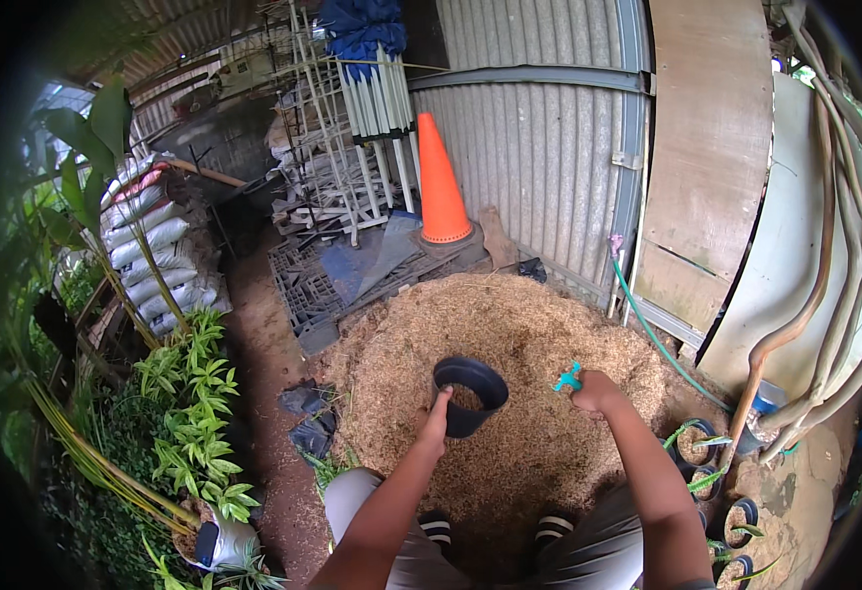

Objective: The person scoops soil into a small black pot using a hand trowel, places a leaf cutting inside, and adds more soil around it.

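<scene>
My left hand [435,423] is closed on the rim and side of a black plastic plant pot [468,421], tilted so that its mouth shows. Some brown loose material lies inside it. Over on the right, my right hand [598,393] is closed round a small teal tool [567,378], whose exact kind I cannot make out. Both hands are above a wide heap of light brown husk-like material [509,324]. The pot and the teal tool are apart from each other.
An orange traffic cone [440,187] stands beyond the heap, before a corrugated wall [539,147]. A green hose [662,344] runs down at the right, near several small potted plants [696,442]. Leafy plants [200,413] and stacked white sacks [160,246] line the left.
</scene>
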### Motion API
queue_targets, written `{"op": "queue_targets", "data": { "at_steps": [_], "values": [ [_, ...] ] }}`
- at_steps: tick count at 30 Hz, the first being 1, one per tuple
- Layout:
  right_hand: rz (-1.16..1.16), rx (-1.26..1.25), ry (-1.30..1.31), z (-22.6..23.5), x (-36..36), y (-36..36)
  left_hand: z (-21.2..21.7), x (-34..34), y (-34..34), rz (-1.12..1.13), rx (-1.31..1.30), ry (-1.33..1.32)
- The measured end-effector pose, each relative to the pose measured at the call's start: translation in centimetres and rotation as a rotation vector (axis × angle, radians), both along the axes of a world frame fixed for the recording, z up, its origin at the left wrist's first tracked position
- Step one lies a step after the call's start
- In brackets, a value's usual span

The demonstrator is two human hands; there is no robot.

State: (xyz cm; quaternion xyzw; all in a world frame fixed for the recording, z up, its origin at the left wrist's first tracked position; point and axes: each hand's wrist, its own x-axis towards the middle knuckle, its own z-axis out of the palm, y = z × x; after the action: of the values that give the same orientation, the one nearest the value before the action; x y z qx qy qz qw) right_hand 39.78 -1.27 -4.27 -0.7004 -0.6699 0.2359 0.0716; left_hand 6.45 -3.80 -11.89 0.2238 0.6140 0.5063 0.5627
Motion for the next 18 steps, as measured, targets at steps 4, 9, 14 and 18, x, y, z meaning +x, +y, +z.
{"op": "queue_targets", "data": {
  "at_steps": [4,9,14,18],
  "values": [
    [0.111,0.038,-0.158,0.1,-1.9,-1.1,-3.2,2.0,-0.4,-0.116,-0.166,0.225],
    [0.353,-0.038,-0.346,-0.5,-7.7,-2.1,-9.4,0.9,0.4,-0.386,-0.221,0.097],
    [0.226,-0.013,-0.342,2.3,-3.8,-1.7,-7.7,1.7,0.3,-0.443,-0.173,-0.093],
    [0.067,0.065,-0.17,3.6,2.7,-2.0,-3.7,2.9,-0.5,-0.326,-0.097,-0.119]
  ]
}}
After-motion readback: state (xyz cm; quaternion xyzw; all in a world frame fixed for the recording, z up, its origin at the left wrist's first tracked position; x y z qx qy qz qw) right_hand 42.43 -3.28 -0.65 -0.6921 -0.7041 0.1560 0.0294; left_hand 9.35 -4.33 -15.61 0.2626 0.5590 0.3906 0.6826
